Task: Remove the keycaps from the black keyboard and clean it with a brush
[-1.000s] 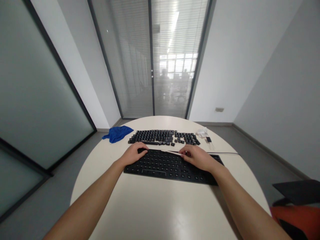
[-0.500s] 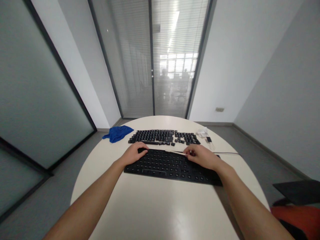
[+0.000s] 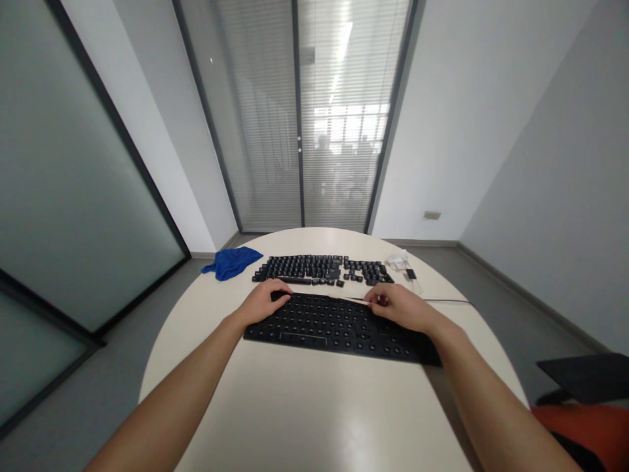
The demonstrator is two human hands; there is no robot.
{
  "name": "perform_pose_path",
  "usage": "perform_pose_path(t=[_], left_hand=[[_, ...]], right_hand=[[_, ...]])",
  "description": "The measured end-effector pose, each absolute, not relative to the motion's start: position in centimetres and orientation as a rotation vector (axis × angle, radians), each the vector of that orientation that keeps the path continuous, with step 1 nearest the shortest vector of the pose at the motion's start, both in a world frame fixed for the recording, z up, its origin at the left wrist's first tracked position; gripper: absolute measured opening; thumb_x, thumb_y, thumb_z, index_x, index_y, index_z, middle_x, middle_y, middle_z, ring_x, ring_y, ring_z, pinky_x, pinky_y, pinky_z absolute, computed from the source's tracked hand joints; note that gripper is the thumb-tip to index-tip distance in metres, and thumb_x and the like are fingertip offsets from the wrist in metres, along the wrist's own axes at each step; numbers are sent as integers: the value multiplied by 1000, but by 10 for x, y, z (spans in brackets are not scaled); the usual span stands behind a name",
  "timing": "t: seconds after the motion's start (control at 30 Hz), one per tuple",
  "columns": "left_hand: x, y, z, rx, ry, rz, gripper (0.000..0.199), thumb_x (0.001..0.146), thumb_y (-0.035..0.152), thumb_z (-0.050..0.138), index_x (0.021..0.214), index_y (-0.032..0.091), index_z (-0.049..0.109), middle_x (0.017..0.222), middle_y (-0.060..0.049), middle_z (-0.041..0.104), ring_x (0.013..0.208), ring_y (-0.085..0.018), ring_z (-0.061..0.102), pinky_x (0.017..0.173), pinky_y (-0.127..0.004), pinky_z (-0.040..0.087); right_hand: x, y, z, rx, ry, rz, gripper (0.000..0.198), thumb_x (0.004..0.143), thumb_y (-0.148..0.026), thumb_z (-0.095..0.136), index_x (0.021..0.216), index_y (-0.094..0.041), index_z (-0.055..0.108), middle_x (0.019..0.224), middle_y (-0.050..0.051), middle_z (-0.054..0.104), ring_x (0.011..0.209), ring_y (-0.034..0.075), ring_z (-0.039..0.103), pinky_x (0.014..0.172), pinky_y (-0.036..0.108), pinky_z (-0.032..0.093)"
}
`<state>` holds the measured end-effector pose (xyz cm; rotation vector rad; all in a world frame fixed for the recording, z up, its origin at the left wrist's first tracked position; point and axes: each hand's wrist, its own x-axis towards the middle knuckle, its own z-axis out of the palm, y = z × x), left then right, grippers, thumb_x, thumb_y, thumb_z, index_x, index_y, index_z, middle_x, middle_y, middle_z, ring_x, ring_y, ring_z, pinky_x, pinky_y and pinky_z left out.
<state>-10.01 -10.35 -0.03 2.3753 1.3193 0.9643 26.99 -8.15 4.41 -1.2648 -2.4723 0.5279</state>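
Note:
A black keyboard base (image 3: pixel 314 321) without its keycaps lies on the round table. My left hand (image 3: pixel 265 301) is closed on its far left corner, thumb on top and fingers over the back edge. My right hand (image 3: pixel 398 305) pinches a thin pale stick (image 3: pixel 348 300) whose tip points left along the base's back edge. What is at the far end of the stick is too small to tell. Behind the base, loose black keycaps (image 3: pixel 304 267) lie in rows set out like a keyboard.
A blue cloth (image 3: pixel 232 263) lies at the table's far left. At the far right are a crumpled white tissue (image 3: pixel 397 260) and a small black piece (image 3: pixel 411 273). A dark cable (image 3: pixel 449 301) runs off the right edge. The table (image 3: pixel 295 406) has a curved rim; a red chair seat (image 3: pixel 582 429) stands to the right.
My right hand has shifted slightly to the right, and the pale stick has moved with it. My left hand stays on the corner of the keyboard base.

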Motion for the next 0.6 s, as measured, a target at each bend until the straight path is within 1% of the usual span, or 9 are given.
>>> perform_pose_path(t=[0.27,0.6], left_hand=[[-98,-104,1,2371,1330,964,12,89,25,61,95,22,71,100,-4,71,97,-22,64,92,-37,47],[-97,-103,3,2358,1321,964,11,89,25,62,94,21,71,100,-4,71,96,-21,64,92,-37,47]], right_hand=[[256,-89,43,-1116,-2541,593,19,82,-22,59,95,-19,73,84,4,70,72,18,62,67,27,44],[244,-98,48,-972,-2638,575,20,84,-23,59,99,-21,74,90,5,70,78,18,62,72,27,45]])
